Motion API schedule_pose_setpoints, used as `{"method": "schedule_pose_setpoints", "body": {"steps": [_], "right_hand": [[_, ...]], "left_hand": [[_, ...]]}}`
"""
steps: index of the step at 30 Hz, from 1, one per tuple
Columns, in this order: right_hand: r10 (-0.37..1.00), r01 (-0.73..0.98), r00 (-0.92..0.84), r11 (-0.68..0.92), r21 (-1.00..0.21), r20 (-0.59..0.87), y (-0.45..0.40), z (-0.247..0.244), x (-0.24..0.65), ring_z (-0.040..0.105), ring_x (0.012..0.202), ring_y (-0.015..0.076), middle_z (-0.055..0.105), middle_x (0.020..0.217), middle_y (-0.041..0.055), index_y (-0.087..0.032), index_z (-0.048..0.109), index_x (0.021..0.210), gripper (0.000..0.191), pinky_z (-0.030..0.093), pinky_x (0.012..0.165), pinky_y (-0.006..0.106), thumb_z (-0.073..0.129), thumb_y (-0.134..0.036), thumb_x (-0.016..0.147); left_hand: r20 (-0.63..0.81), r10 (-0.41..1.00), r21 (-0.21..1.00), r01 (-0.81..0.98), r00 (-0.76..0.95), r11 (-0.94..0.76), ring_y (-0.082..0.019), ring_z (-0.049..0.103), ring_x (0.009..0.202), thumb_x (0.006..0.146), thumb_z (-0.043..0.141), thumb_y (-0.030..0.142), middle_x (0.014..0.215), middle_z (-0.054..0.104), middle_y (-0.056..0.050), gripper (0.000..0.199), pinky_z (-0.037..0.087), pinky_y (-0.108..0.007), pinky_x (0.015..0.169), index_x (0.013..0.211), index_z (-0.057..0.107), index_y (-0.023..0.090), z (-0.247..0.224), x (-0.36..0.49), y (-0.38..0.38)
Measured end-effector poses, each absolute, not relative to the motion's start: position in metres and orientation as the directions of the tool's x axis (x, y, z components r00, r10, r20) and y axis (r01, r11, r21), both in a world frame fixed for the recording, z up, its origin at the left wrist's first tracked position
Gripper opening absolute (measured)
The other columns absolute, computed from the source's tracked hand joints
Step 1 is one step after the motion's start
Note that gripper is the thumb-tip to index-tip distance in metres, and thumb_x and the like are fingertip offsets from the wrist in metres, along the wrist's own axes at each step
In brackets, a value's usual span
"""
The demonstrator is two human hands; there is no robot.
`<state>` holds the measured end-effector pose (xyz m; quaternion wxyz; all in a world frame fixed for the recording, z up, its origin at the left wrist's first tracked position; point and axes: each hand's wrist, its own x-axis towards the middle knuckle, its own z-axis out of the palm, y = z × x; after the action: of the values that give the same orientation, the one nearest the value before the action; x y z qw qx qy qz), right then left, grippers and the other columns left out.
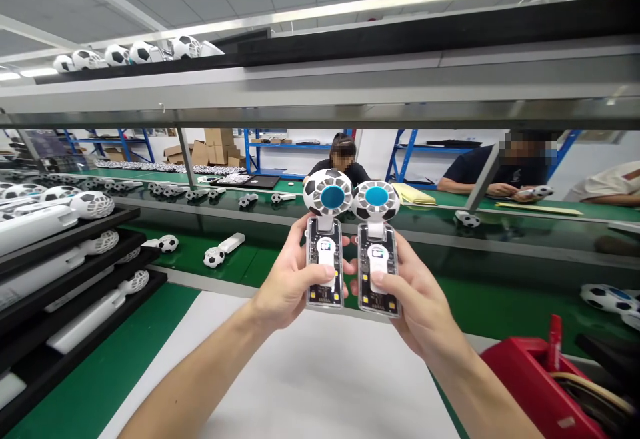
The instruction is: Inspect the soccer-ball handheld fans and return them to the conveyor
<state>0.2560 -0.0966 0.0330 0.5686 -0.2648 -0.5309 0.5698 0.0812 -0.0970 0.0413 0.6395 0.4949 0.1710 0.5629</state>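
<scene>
Side by side in front of me are two small handheld fans, each with a football-patterned head, a blue round centre and a clear handle showing a dark circuit board. My left hand [293, 272] is closed around the handle of the left fan [325, 259], its thumb lying on the white button strip. Around the right fan [377, 266] my right hand [417, 286] is wrapped the same way, thumb low on the white strip. Both fans stand upright, heads up and almost touching. The fingers behind the handles are partly hidden.
White paper [300, 379] covers the bench below my hands. Black trays [70, 292] of white fans are stacked at left. A red tape dispenser [525, 379] stands at right. More fans [215, 256] lie on the green conveyor belt [260, 266]. Two co-workers sit opposite, under an overhead shelf [300, 86].
</scene>
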Motion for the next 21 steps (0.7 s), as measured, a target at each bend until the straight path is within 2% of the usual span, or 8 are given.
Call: {"method": "schedule_pose_setpoints", "body": {"steps": [3,8,13,19,21], "right_hand": [[0.935,-0.354,-0.193,0.217,-0.91,0.298,-0.0957,0.0318,0.2563,0.066,0.073,0.0195,0.069,0.096,0.0041,-0.029,0.043,0.142,0.068,0.056,0.067,0.032,0.07,-0.026,0.08],[0.932,-0.351,-0.202,0.219,-0.91,0.302,-0.0943,0.0301,0.2576,0.065,0.072,0.0191,0.068,0.092,0.0039,-0.028,0.042,0.143,0.069,0.055,0.066,0.031,0.07,-0.026,0.08],[0.93,-0.367,-0.215,0.205,-0.907,0.297,-0.0937,0.0297,0.257,0.067,0.076,0.0202,0.066,0.112,0.0066,-0.03,0.045,0.141,0.069,0.057,0.07,0.035,0.071,-0.026,0.078],[0.932,-0.345,-0.223,0.197,-0.918,0.284,-0.0926,0.0289,0.2564,0.067,0.077,0.0196,0.063,0.122,0.0068,-0.033,0.041,0.144,0.073,0.058,0.069,0.035,0.071,-0.028,0.077],[0.932,-0.344,-0.215,0.208,-0.915,0.293,-0.0914,0.028,0.2571,0.066,0.077,0.0198,0.064,0.119,0.0067,-0.032,0.042,0.143,0.072,0.058,0.068,0.035,0.072,-0.029,0.077]], "left_hand": [[0.333,0.894,0.824,-0.554,0.301,-0.12,-0.018,0.07,0.071,0.073,0.075,0.015,0.115,0.067,-0.008,0.08,0.058,-0.031,0.063,0.138,0.03,0.028,0.0394,0.0804,-0.0966],[0.364,0.882,0.809,-0.571,0.301,-0.139,-0.018,0.07,0.072,0.076,0.072,0.016,0.113,0.067,-0.007,0.073,0.059,-0.033,0.065,0.136,0.031,0.027,0.0375,0.0785,-0.0963],[0.351,0.889,0.808,-0.574,0.295,-0.128,-0.019,0.071,0.076,0.077,0.072,0.015,0.115,0.066,-0.009,0.075,0.06,-0.034,0.066,0.137,0.03,0.027,0.0392,0.0802,-0.0972],[0.346,0.881,0.805,-0.585,0.324,-0.101,-0.019,0.071,0.074,0.077,0.071,0.015,0.118,0.066,-0.008,0.073,0.06,-0.035,0.068,0.137,0.032,0.029,0.0343,0.0802,-0.0953],[0.344,0.881,0.8,-0.592,0.324,-0.094,-0.02,0.071,0.077,0.076,0.072,0.015,0.121,0.065,-0.009,0.072,0.06,-0.035,0.068,0.136,0.034,0.029,0.0325,0.0807,-0.0945]]}}
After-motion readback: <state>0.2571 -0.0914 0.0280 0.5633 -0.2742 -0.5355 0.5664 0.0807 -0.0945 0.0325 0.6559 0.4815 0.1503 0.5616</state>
